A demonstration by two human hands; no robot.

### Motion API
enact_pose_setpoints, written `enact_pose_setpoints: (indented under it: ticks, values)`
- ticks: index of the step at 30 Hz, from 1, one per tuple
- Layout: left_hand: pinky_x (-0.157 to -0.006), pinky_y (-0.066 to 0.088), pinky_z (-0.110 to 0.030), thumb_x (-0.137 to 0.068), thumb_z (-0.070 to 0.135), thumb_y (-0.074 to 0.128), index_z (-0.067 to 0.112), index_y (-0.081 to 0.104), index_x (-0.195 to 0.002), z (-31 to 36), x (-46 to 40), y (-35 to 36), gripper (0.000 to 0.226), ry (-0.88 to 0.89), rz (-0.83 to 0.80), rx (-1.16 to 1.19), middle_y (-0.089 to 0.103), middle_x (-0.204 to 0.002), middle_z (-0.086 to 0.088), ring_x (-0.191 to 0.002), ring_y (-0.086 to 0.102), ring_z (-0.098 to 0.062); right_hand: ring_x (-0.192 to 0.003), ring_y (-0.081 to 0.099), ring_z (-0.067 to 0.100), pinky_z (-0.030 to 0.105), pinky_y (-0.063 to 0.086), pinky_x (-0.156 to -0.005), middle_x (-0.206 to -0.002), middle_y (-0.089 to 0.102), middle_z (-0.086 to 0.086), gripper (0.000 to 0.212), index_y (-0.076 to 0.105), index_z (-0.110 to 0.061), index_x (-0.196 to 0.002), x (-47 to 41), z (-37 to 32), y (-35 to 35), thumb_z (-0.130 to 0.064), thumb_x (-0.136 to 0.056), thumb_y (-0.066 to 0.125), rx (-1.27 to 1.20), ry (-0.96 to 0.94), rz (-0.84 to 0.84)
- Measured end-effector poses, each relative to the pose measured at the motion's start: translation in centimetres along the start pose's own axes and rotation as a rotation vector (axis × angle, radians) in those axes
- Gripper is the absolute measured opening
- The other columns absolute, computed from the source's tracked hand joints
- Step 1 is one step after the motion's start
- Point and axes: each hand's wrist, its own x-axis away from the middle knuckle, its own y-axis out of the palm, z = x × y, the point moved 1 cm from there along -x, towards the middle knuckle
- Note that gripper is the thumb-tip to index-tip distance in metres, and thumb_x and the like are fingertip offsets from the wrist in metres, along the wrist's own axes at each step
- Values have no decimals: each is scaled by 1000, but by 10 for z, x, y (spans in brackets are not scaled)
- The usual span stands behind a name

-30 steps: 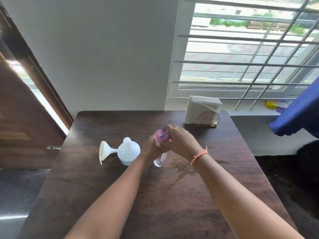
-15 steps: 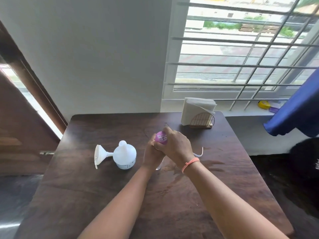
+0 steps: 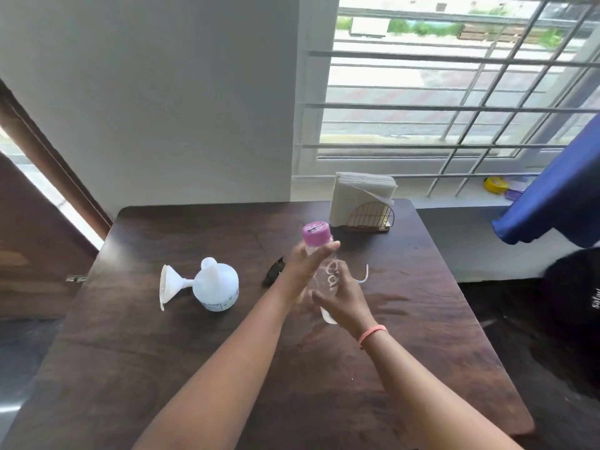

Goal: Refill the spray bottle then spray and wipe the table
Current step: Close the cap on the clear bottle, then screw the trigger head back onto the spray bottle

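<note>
A clear water bottle [image 3: 330, 275] with a pink cap [image 3: 315, 233] is held above the dark wooden table [image 3: 156, 368], leaning slightly. My left hand [image 3: 303, 266] grips it just under the cap. My right hand [image 3: 345, 298], with an orange band at the wrist, holds its lower part. To the left a round white spray bottle body [image 3: 216, 287] stands on the table with its neck uncovered. A white funnel [image 3: 168, 287] lies on its side against it. A black spray head [image 3: 274, 276] lies by my left wrist, and a thin clear tube [image 3: 365, 274] curls right of the bottle.
A gold wire holder with white napkins [image 3: 363, 203] stands at the table's far edge near the barred window. Wet patches [image 3: 386, 300] show on the wood right of my hands. A blue cloth [image 3: 558, 196] hangs at the right, and a door [image 3: 29, 222] is at the left.
My right hand has come off the pink cap and dropped to the bottle's lower part. The bottle has risen off the table, and the black spray head now shows.
</note>
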Motion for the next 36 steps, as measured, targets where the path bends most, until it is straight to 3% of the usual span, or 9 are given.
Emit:
enact_pose_setpoints:
  ticks: [4, 7, 10, 13, 22, 26, 29, 32, 36]
  values:
    - [-98, 48, -28, -69, 60, 76, 25, 58, -124, -2, -16, 15, 67, -66, -50, -224, 67, -118, 6, -110, 63, -9, -75, 58, 5, 17, 39, -63, -91, 60, -8, 44, 50, -23, -106, -5, 18, -32, -18, -73, 77, 14, 50, 365]
    - [-109, 40, -40, -79, 49, 70, 29, 65, -114, -16, -33, -10, 40, -40, 193, -639, 61, -127, 3, -122, 55, -13, -80, 60, 24, 33, 48, -73, -97, 59, 3, 53, 45, -17, -114, -10, 43, -60, -25, -75, 80, -36, 119, 541]
    - [-117, 22, -51, -79, 34, 69, 32, 59, -125, -31, -40, -41, 48, -205, 239, -1149, 43, -147, 0, -141, 33, -21, -108, 49, 35, 48, 39, -96, -118, 53, 11, 67, 38, -11, -121, -16, 71, -82, -45, -77, 74, -21, 259, 578]
    - [-117, 14, -54, -81, 21, 67, 36, 47, -136, -45, -35, -53, 61, -338, 255, -1347, 27, -156, 4, -147, 15, -23, -118, 38, 36, 41, 28, -102, -125, 43, 14, 70, 35, -5, -125, -20, 92, -93, -41, -80, 74, -45, 293, 497]
    - [-104, 37, -40, -75, 15, 69, 30, 49, -136, -66, -24, -64, 65, -258, 388, -1214, 43, -143, -3, -128, 41, -32, -132, 39, 32, 37, 31, -109, -143, 39, 17, 84, 25, -6, -145, -20, 111, -88, -27, -82, 76, -8, 301, 320]
    - [-105, 31, -35, -71, 38, 79, 33, 50, -129, -66, -23, -64, 65, -333, 458, -1224, 47, -136, -5, -124, 46, -30, -106, 58, 27, 42, 48, -96, -121, 51, 8, 79, 31, -12, -135, -10, 122, -82, -12, -75, 82, -95, 361, 335]
    - [-101, 41, -38, -70, 60, 75, 36, 48, -132, -61, -21, -61, 71, -390, 471, -1142, 43, -134, -3, -121, 53, -32, -106, 52, 22, 31, 42, -96, -119, 44, 8, 94, 19, -12, -143, 6, 130, -71, -1, -73, 81, -201, 425, 462]
    - [-93, 50, -37, -66, 71, 69, 35, 53, -125, -52, -21, -60, 71, -432, 520, -946, 48, -126, -3, -109, 61, -28, -106, 51, 25, 38, 42, -101, -116, 42, 11, 80, 24, -4, -138, 21, 126, -54, 2, -77, 75, -230, 482, 607]
    - [-60, 51, -28, -71, 69, 66, 27, 58, -114, -39, -21, -54, 61, -474, 548, -515, 65, -106, 0, -82, 65, -15, -110, 46, 39, 47, 36, -100, -115, 41, 18, 51, 40, 5, -114, 29, 112, -28, 4, -74, 72, -52, 488, 669]
